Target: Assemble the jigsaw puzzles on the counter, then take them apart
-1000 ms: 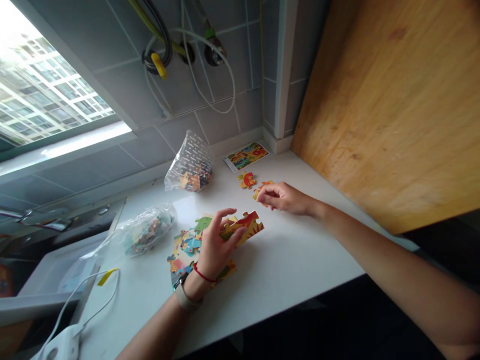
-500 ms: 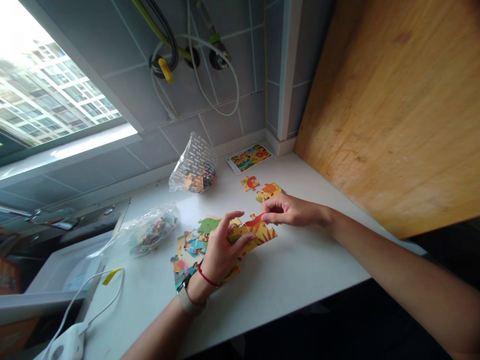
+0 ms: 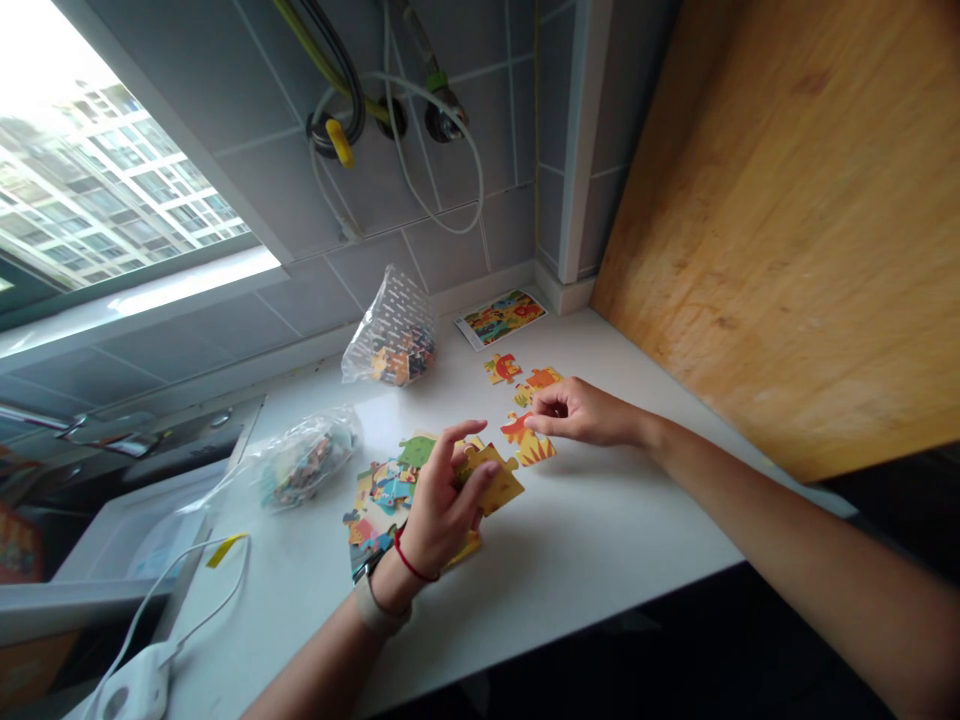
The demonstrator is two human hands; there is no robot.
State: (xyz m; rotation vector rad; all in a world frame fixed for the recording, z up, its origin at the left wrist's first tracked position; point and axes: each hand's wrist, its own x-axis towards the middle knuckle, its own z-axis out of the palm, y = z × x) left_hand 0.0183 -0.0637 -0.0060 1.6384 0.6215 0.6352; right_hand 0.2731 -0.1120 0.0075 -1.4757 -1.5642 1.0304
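My left hand [image 3: 444, 492], with a red cord and a watch at the wrist, grips a yellow jigsaw piece [image 3: 501, 482] under its thumb, the index finger stretched out above. Just right of it, my right hand [image 3: 577, 412] pinches the upper edge of a red and yellow jigsaw piece [image 3: 534, 449]. A gap separates the two pieces. Beneath and left of my left hand lies a partly joined puzzle [image 3: 390, 485], with a green piece [image 3: 417, 449] near its top; the hand hides part of it. Loose orange pieces [image 3: 541, 379] lie just beyond my right fingers, another [image 3: 502, 368] farther back.
A picture card [image 3: 501, 318] lies by the wall corner. Two clear bags of pieces, one upright [image 3: 397, 340] and one flat [image 3: 311, 460], sit on the white counter [image 3: 600, 530]. A power strip [image 3: 135, 685] with a white cable is at lower left; a wooden panel [image 3: 780, 220] stands right.
The red and yellow piece, side by side with the yellow piece before, is now apart from it to the right. My right hand has shifted slightly right; my left thumb lies over the yellow piece.
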